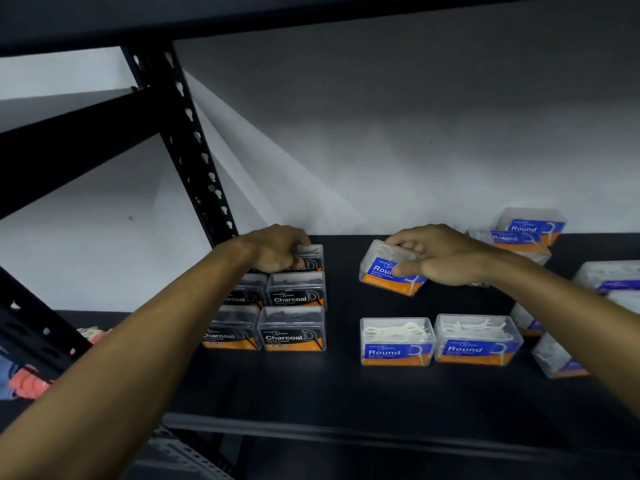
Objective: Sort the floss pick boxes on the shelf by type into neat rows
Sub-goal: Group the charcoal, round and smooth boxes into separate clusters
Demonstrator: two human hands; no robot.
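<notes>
the dark, matte shelf (346,386) runs wide under a pale wall, framed on the left by a black metal upright (194,147) punched with keyhole slots. on it sit clear, hard plastic boxes with rounded corners and glossy printed labels. at left the charcoal boxes (294,329) stand in two tight columns, black-and-orange labels facing forward, dark picks inside. to the right, two round boxes (440,341) sit side by side near the front, white picks visible through the lids; more round boxes (526,230) lie loosely at the back right and along the right edge, some tilted.

the right hand (446,254) holds a tilted round box (391,270) just above the shelf — thumb on the blue label, fingers curled over the top. the left hand (277,247) curls over the rearmost charcoal box (311,259), fingers bent round its top, at the back of the right column.
</notes>
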